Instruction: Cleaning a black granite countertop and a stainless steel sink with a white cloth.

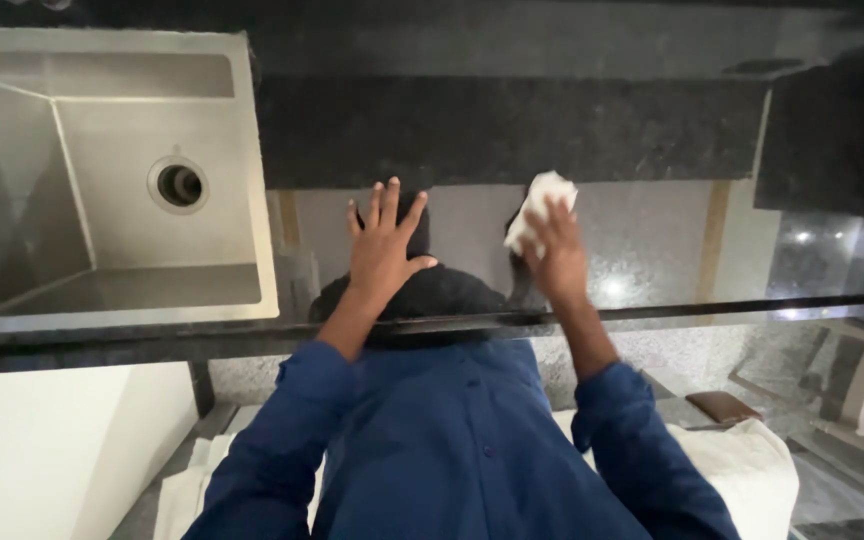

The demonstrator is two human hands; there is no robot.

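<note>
We see no packages, labels or signs on the polished dark countertop [642, 250]. Our left hand [384, 250] lies flat on it, fingers spread wide, holding nothing. Our right hand [556, 255] presses a crumpled white cloth [537, 208] against the counter, fingers closed over its near end; the cloth sits just right of centre, near the dark back ledge [512, 130]. To the far left a steel sink [252, 180] is set into the counter, its rim well apart from the left hand. The counter's near edge runs beneath both wrists. Open surface stretches right of the cloth.
</note>
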